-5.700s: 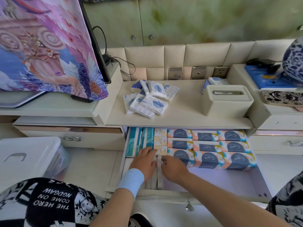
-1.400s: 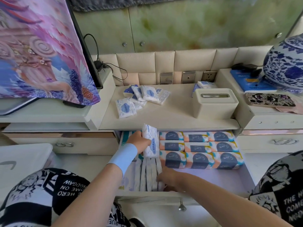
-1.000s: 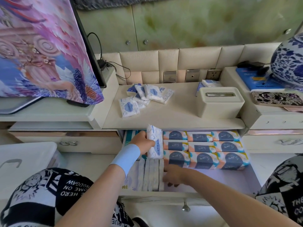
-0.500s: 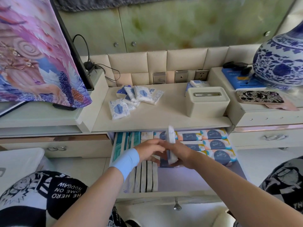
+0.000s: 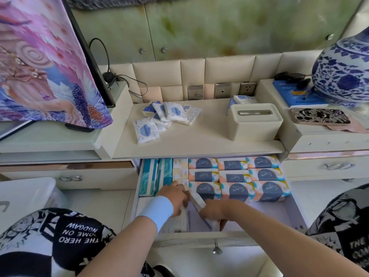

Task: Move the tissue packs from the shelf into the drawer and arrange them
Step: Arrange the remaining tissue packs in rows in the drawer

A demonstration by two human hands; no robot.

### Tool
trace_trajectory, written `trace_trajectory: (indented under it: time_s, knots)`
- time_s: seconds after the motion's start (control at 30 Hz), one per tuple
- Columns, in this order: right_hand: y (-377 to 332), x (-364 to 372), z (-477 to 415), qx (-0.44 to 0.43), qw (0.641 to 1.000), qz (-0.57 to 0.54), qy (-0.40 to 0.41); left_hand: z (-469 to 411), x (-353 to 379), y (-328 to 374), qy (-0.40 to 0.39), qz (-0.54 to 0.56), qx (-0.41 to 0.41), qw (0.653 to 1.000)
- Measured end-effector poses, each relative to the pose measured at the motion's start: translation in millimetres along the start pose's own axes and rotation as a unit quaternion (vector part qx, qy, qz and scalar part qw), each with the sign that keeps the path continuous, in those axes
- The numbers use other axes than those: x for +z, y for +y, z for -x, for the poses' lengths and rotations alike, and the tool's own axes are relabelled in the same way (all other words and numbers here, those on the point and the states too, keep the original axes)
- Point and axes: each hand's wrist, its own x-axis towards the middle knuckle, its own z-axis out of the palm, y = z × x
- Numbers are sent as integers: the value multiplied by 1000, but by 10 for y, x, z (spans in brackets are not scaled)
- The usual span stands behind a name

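Observation:
Several small white-and-blue tissue packs (image 5: 166, 118) lie in a loose pile on the cream shelf (image 5: 199, 140). Below it the drawer (image 5: 293, 214) stands pulled out, with rows of orange-and-navy packs (image 5: 235, 176) at its back and teal packs (image 5: 154, 176) on the left. Both hands are low in the drawer's front left. My right hand (image 5: 216, 209) holds a white tissue pack (image 5: 197, 200) on edge, tilted. My left hand (image 5: 175, 198), with a pale blue wristband, presses against the row of upright white packs (image 5: 179, 220) beside it.
A cream tissue box (image 5: 254, 124) sits on the shelf's right. A blue-and-white vase (image 5: 343, 74) and a patterned phone case (image 5: 319, 115) are on the right cabinet, a draped screen (image 5: 46, 62) on the left. A white plastic bin (image 5: 24, 194) stands at lower left.
The pack that my left hand lifted from the shelf passed to my right hand and went down into the drawer. Both hands dropped to the front row.

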Motion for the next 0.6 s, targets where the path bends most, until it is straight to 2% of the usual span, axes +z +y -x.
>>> trace_trajectory:
  time_s: [0.07,0.1,0.17,0.23,0.3,0.43,0.6]
  knots:
    - [-19,119,-86,2,999,-30,25,29,67,-49,21,50,-3,999]
    - [-41,173,-127,-6,996,-82,20,34,92,-66,31,71,-4,997]
    - [-109,249,-161,-32,980,-194,-24,46,122,-88,50,99,-11,994]
    - [-180,262,-148,-40,968,-240,-60,49,155,-108,68,116,-16,991]
    - [-218,235,-145,-22,976,-210,-49,47,198,-130,84,130,-28,988]
    - [-236,209,-171,3,988,-154,27,20,194,-161,61,130,-43,989]
    - [-254,314,-153,-103,991,-13,80,-31,201,-161,65,150,-55,985]
